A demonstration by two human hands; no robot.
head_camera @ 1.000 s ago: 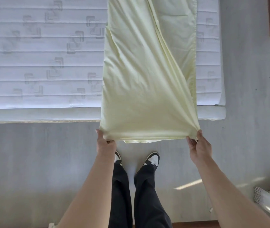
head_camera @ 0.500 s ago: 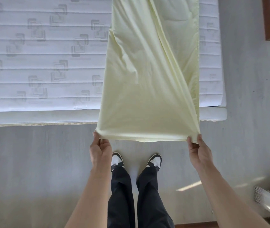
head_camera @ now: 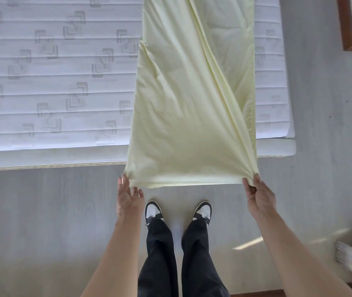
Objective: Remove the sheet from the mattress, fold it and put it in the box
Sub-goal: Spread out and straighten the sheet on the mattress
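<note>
Mattress bears sheet, top cropped; left hand, right hand pinch corners.

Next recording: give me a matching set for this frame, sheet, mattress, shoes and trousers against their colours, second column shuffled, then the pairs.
Things:
1. sheet
2. mattress
3. shoes
4. trousers

Colours:
A. black and white
B. pale yellow
C. black
D. white with a grey quilted pattern

Pairs: 1-B, 2-D, 3-A, 4-C
</note>
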